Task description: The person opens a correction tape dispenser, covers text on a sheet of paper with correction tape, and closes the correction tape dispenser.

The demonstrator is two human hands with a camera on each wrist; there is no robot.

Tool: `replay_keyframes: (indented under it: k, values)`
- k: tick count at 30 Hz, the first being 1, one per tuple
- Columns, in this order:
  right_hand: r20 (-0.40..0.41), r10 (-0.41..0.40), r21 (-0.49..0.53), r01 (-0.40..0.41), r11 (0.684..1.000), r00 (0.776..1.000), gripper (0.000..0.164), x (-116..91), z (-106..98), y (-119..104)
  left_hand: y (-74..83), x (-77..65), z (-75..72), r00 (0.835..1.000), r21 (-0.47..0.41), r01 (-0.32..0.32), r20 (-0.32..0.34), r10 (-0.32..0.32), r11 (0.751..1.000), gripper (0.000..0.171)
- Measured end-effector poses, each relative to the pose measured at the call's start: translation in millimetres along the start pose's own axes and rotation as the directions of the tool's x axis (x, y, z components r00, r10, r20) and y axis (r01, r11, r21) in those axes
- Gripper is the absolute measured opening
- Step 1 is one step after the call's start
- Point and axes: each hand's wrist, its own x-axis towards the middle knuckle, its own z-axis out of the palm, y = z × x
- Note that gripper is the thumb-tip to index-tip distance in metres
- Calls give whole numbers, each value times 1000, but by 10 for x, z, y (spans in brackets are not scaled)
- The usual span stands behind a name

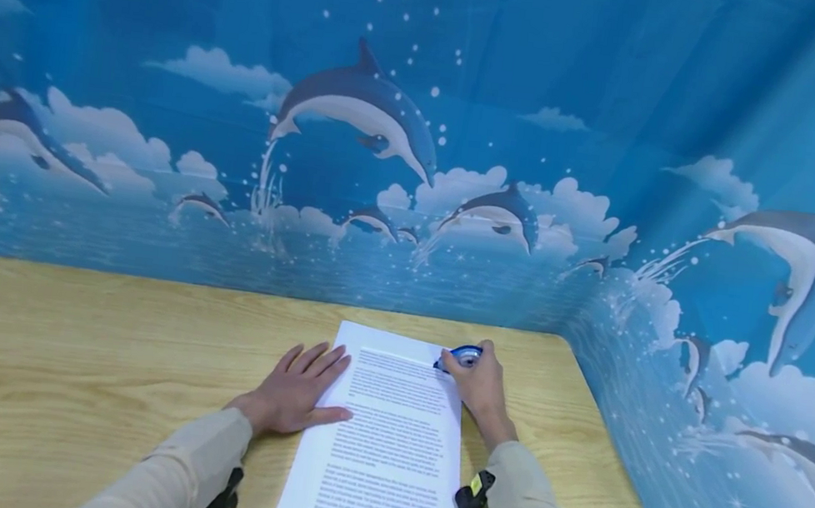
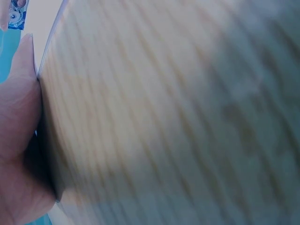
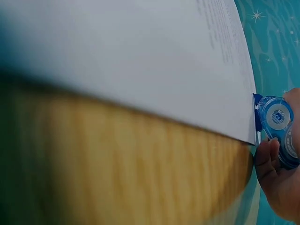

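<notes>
A printed sheet of paper [image 1: 394, 437] lies on the wooden table, its lines of text running down the page. My left hand [image 1: 301, 389] rests with spread, straight fingers over the sheet's left edge; in the left wrist view the hand [image 2: 18, 112] shows only in part. A blue correction tape [image 1: 468, 356] is gripped in my right hand [image 1: 485, 384] near the top right of the page. In the right wrist view the correction tape [image 3: 276, 117] has its tip at the paper's surface, with fingers and thumb curled about its body.
The wooden table [image 1: 102, 353] has rounded far corners. Behind and to the right hangs a blue curtain [image 1: 586, 81] printed with dolphins and clouds. A small black device [image 1: 474, 496] sits at the right wrist, and another [image 1: 222, 501] at the left.
</notes>
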Motion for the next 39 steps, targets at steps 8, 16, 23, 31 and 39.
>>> replay_keyframes:
  k: [8, 16, 23, 31, 39]
  values:
    - [-8, 4, -18, -4, 1000, 1000, 78, 15, -32, 47, -12, 14, 13, 1000, 9, 7, 12, -7, 1000, 90]
    - [-22, 5, -19, -6, 1000, 1000, 76, 20, -70, 72, -13, 20, 11, 1000, 11, 3, 23, -3, 1000, 94]
    - [-3, -12, 3, 12, 1000, 1000, 73, 22, -98, 92, -19, 17, 5, 999, -1, -3, 37, 3, 1000, 98]
    - [-1, -18, 7, 18, 1000, 1000, 71, 15, -94, 96, -15, 10, -10, 998, 13, -7, 59, 6, 1000, 111]
    - [-8, 59, 140, -58, 988, 998, 69, 21, -99, 152, 18, 11, -50, 996, 30, 12, 86, -14, 999, 119]
